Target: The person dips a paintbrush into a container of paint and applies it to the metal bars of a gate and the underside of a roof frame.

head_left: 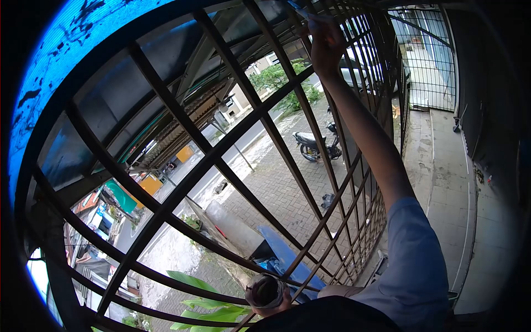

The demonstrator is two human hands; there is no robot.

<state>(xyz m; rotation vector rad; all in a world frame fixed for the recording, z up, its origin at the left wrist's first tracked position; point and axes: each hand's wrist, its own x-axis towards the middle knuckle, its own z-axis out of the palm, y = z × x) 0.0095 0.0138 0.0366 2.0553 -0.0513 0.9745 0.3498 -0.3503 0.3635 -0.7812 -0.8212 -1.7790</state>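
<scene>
My right hand [327, 52] is raised high beside the upper bars of a dark metal grille [204, 157], its fingers closed. From it a slim bluish object [297, 6], which looks like a paintbrush, points up and left; its far end is blurred. Low in the view, my left hand [280, 303] is wrapped round a small open cup [265, 292] with a dark inside and a stained, greyish rim. Bars pass close to the cup. Most of the left hand is hidden behind the cup and my dark clothing.
Beyond the bars are a parked motorcycle [315, 145] on paving, a low concrete wall [232, 224], a blue panel [285, 249] and green leaves [207, 310]. A tiled walkway [445, 166] runs along the right to a mesh gate [423, 61].
</scene>
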